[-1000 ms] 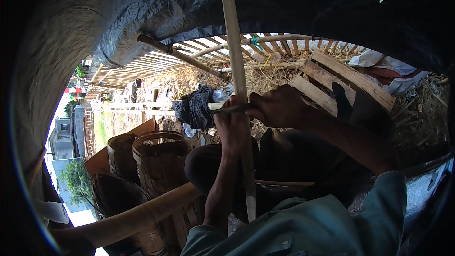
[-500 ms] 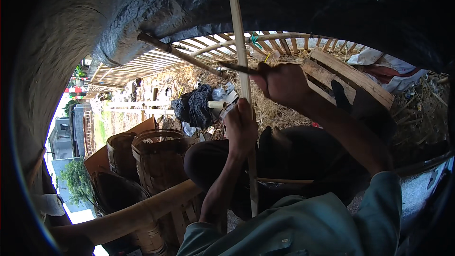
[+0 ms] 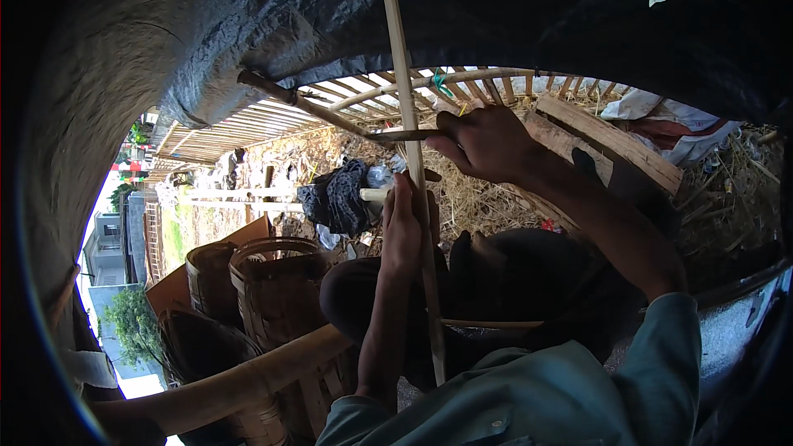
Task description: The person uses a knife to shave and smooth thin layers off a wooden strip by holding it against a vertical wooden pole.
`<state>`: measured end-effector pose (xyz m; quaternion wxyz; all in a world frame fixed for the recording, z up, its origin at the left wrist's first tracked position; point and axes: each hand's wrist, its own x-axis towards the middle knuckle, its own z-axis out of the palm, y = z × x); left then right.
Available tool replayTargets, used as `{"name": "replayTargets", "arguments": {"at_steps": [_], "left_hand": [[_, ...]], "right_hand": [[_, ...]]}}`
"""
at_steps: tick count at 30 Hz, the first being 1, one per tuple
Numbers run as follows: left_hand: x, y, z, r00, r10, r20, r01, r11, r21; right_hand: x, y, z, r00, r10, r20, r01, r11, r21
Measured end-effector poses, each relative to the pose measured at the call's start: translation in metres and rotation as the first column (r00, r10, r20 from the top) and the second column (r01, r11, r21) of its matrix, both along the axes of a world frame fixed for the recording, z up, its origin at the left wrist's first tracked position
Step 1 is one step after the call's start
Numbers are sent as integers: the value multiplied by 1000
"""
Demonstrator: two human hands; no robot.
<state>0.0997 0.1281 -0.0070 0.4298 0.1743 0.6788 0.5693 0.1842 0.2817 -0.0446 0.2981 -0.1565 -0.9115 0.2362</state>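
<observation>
A long pale bamboo strip (image 3: 402,74) stands nearly upright in front of me, its lower end against my shirt. My left hand (image 3: 402,231) is closed around its middle, with the fingers straighter and pointing up along it. My right hand (image 3: 489,142) grips a knife (image 3: 387,137), whose handle is mostly hidden in the fist. The dark blade lies crosswise against the strip, above my left hand. Both my legs are bent beneath the work in dark trousers.
Woven baskets (image 3: 277,281) stand at the left behind a thick bamboo pole (image 3: 248,380). A dark patterned cloth (image 3: 334,194) hangs ahead. Wooden boards (image 3: 611,144) and a white sack (image 3: 673,124) lie at the right on straw. A slatted bamboo fence (image 3: 248,125) and a dark tarp (image 3: 529,8) surround the place.
The strip has dropped and leans slightly more to the left, so its top end now shows. My left fingers have straightened along it. My right hand and the knife have shifted left and slightly down.
</observation>
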Motion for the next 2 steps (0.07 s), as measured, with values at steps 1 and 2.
{"name": "replayTargets", "arguments": {"at_steps": [1, 2], "left_hand": [[-3, 1, 2, 999, -13, -34, 13, 1000, 11], [-4, 1, 2, 999, -10, -36, 10, 1000, 12]], "right_hand": [[-1, -5, -2, 995, 58, -75, -59, 998, -8], [-2, -5, -2, 995, 61, -78, -62, 998, -8]]}}
